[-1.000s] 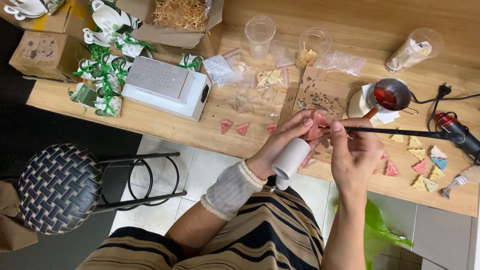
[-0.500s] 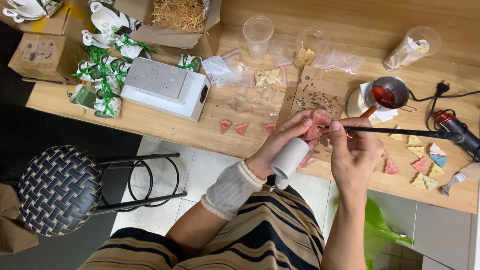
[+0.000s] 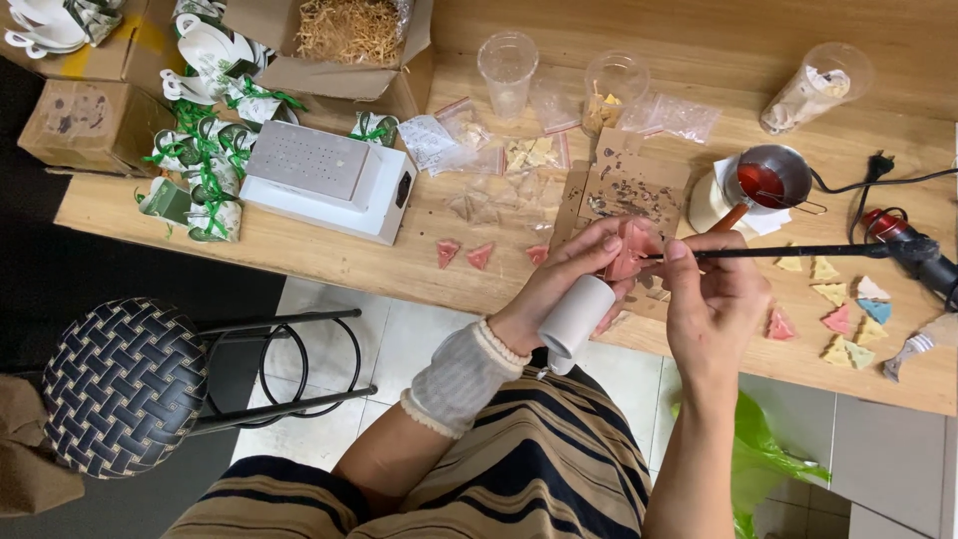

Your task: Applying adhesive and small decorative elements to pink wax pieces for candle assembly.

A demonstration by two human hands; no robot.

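My left hand (image 3: 569, 274) holds a small pink triangular piece (image 3: 631, 248) between its fingertips, above the front edge of the wooden table (image 3: 329, 255). A white cylinder (image 3: 576, 317) sits under that hand's palm. My right hand (image 3: 714, 299) grips a thin black rod (image 3: 768, 253) whose tip touches the pink piece. The rod runs right to a red and black tool (image 3: 913, 252) lying on the table with a black cord.
A small metal pot of red liquid (image 3: 768, 180), several coloured triangles (image 3: 848, 309), three pink triangles (image 3: 479, 255), plastic cups (image 3: 507, 70), a white box-shaped device (image 3: 324, 180), ribbon-tied green packets (image 3: 195, 180) and cardboard boxes (image 3: 349, 40) lie on the table. A woven stool (image 3: 125, 384) stands at the left.
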